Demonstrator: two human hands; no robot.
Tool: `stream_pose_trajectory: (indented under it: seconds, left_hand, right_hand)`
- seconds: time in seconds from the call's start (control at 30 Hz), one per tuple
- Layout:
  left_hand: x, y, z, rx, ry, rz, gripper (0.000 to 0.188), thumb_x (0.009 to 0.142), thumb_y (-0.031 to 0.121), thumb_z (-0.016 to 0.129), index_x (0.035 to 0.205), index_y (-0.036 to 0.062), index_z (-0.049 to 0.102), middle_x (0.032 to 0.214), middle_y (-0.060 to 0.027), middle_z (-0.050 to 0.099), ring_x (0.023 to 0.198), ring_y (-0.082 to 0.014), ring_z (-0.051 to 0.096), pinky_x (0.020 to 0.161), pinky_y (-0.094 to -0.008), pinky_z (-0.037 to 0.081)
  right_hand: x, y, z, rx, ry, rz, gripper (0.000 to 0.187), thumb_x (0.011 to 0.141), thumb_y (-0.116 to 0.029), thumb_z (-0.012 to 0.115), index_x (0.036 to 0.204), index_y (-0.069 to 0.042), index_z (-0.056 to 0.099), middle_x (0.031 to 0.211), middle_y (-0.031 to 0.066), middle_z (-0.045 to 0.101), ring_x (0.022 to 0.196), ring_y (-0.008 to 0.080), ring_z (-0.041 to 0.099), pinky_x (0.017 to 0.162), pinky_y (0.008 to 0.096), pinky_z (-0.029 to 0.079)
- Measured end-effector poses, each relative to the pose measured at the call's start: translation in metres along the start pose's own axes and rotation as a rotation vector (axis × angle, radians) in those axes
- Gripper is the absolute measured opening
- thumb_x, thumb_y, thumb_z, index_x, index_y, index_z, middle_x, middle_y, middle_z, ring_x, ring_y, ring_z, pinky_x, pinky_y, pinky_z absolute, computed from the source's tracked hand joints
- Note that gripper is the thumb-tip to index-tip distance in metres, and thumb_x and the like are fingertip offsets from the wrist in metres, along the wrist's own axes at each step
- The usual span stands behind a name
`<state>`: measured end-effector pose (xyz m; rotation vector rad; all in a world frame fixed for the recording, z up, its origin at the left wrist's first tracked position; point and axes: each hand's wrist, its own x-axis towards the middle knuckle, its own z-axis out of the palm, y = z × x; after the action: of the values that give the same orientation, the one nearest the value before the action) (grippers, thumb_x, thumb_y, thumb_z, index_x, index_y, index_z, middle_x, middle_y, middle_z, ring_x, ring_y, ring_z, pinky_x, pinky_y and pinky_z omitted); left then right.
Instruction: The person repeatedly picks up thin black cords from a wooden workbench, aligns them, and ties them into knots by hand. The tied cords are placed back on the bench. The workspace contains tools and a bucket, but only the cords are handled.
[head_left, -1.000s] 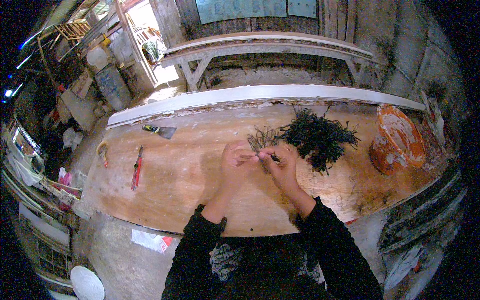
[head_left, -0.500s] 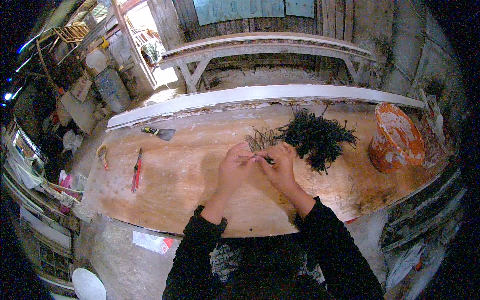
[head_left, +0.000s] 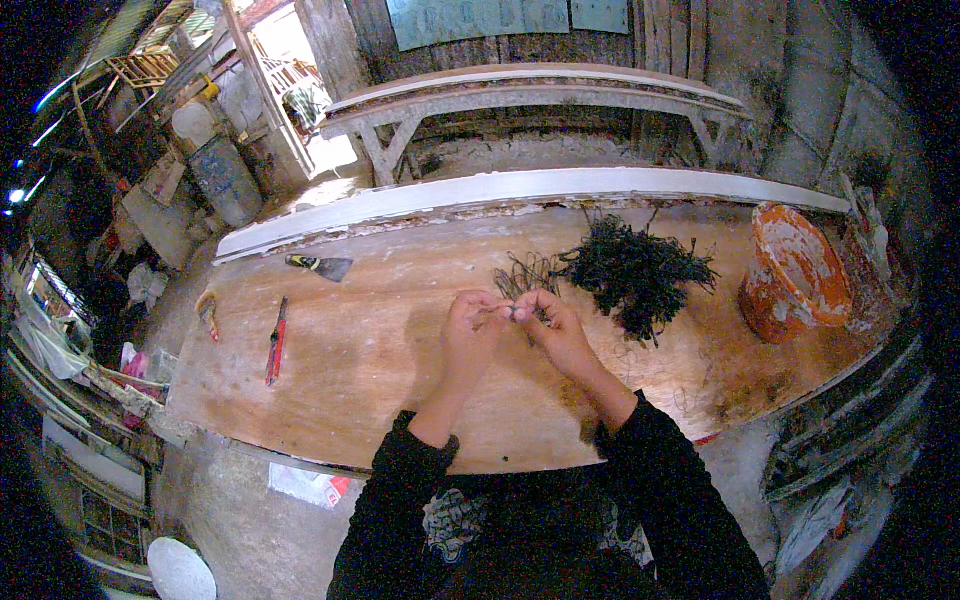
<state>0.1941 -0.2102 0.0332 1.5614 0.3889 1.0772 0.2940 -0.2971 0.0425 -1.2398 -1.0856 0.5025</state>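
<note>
Clutter sits well to the left on the worktop [head_left: 380, 370]: a red-handled cutter [head_left: 275, 343] and a putty knife [head_left: 320, 266], both far from the work. At centre the left hand [head_left: 470, 325] and right hand [head_left: 555, 328] meet, fingertips pinched on a thin dark strand [head_left: 507, 311], just short of a loose tuft [head_left: 525, 275]. Further right lie a dark tangled heap [head_left: 635, 275] and an orange bucket [head_left: 795, 270]. So fine a strand could slip or snap if pulled unevenly, or snag the tuft.

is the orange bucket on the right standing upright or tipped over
Tipped. The orange bucket leans on the wooden table with its open mouth turned toward the camera, so the pale, smeared inside shows. Whether anything is in it, cannot tell.
</note>
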Motion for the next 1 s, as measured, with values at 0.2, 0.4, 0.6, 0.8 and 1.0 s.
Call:
stream_pose_trajectory:
  seconds: [0.2, 0.4, 0.6, 0.8, 1.0]
  left_hand:
    - [0.003, 0.000, -0.002, -0.119, -0.102, 0.002, 0.006, 0.075, 0.006, 0.054, 0.079, 0.0024, 0.051, 0.078, -0.0052, 0.054, 0.065, -0.0117, 0.053, 0.055, -0.0228, 0.046]
    - [0.002, -0.002, -0.005, -0.195, -0.128, -0.089, 0.007, 0.076, 0.004, 0.051, 0.081, 0.0000, 0.054, 0.079, -0.0035, 0.052, 0.071, -0.0102, 0.052, 0.057, -0.0220, 0.045]
    - [0.001, 0.008, -0.005, -0.159, -0.175, -0.064, 0.012, 0.076, 0.003, 0.051, 0.087, -0.0002, 0.055, 0.082, -0.0046, 0.052, 0.071, -0.0111, 0.053, 0.055, -0.0221, 0.047]
    - [0.004, -0.001, -0.007, -0.188, -0.236, -0.245, 0.015, 0.074, 0.003, 0.054, 0.088, 0.0001, 0.055, 0.081, -0.0042, 0.056, 0.065, -0.0103, 0.053, 0.053, -0.0222, 0.047]
    - [0.004, 0.001, -0.012, -0.254, -0.259, -0.399, 0.016, 0.073, 0.005, 0.055, 0.089, 0.0033, 0.054, 0.079, -0.0027, 0.056, 0.065, -0.0089, 0.053, 0.049, -0.0204, 0.045]
  right_hand:
    - [0.001, -0.012, -0.005, 0.462, -0.151, 0.286, 0.009, 0.076, -0.012, 0.054, 0.083, -0.006, 0.051, 0.074, -0.0021, 0.052, 0.069, 0.0068, 0.047, 0.064, 0.0208, 0.037]
    - [-0.001, -0.014, -0.004, 0.674, -0.142, 0.431, 0.009, 0.075, -0.012, 0.055, 0.081, -0.006, 0.054, 0.076, 0.0012, 0.056, 0.072, 0.0095, 0.051, 0.067, 0.0223, 0.039]
    - [0.001, -0.005, -0.006, 0.658, -0.114, 0.334, 0.006, 0.075, -0.010, 0.056, 0.078, -0.006, 0.054, 0.076, 0.0022, 0.056, 0.072, 0.0106, 0.051, 0.069, 0.0224, 0.038]
    - [0.002, 0.008, -0.008, 0.594, -0.128, 0.269, 0.007, 0.074, -0.010, 0.057, 0.079, -0.009, 0.052, 0.075, 0.0006, 0.055, 0.072, 0.0099, 0.050, 0.068, 0.0222, 0.038]
    - [0.002, -0.009, -0.002, 0.584, -0.123, 0.262, 0.009, 0.074, -0.009, 0.055, 0.082, -0.009, 0.052, 0.071, -0.0019, 0.053, 0.070, 0.0079, 0.049, 0.067, 0.0210, 0.038]
